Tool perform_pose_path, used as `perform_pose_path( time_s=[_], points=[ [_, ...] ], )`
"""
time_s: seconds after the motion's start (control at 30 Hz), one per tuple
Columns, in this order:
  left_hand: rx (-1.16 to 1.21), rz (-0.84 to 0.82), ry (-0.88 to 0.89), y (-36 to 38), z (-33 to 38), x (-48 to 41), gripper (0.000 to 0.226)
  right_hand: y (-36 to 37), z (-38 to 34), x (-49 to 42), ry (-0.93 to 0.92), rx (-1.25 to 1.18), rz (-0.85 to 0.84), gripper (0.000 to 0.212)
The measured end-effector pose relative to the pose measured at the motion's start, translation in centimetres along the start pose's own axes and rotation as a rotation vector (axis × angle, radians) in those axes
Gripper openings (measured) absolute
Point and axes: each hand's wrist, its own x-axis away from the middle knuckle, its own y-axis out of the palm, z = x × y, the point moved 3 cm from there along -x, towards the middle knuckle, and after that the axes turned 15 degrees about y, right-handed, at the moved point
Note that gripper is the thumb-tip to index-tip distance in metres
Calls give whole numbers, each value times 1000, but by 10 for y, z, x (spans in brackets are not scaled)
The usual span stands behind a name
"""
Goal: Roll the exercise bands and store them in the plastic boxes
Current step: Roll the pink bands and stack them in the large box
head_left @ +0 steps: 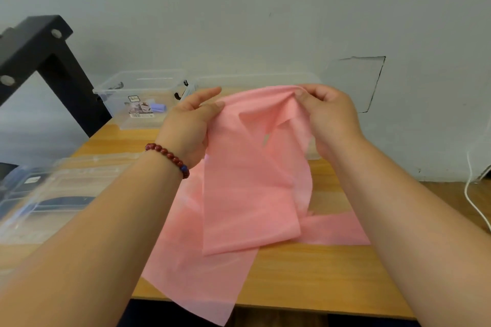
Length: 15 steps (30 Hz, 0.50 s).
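Front edge: the lower end of the long, thin pink exercise band (247, 194) is draped over the near edge of the light wooden table (332, 273). Another stretch is laid flat on the tabletop toward the right. The middle section is lifted off the table and folded over itself.

Near left: a blurred clear plastic container or lid (53, 194) is seen on the table; which of the two cannot be told.

Left hand (186, 125), with a dark red bead bracelet (170, 156) worn at the wrist: the band's left edge is pinched under the thumb. The index finger is held out straight above it. The other fingers are hidden behind the band.

Right hand (329, 114): the fingers are curled, and the top fold of the band is pinched between thumb and fingertips. Both hands are raised above the table, with the band's top bunched between them.

Back left: a clear rectangular plastic box (138, 87), open-topped, is set on the table by the wall. A printed label (140, 109) is seen on its front and a small purple roll (158, 107) inside. A second clear plastic box (255, 79) is set just to its right, mostly hidden behind the band and hands.

Far left: a black metal frame (39, 48) with round bolt heads. Far right: a white cable (471, 194) is run down along the grey wall (265, 8).
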Motion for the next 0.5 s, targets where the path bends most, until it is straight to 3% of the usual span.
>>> perform_pose_path(
  time_s=[0.1,0.27,0.37,0.5],
  points=[
    [19,34,5,5,1,-6,18,4,-9,-5,-2,-82,-36,17],
    [8,-4,9,7,-3,-4,21,3,5,0,-9,34,10,28],
    [-107,-104,53,4,-7,-3,25,3,6,14,-200,164,81,24],
    [-175,-293,72,10,-7,2,28,27,2,30,-218,261,-280,49]
  ],
)
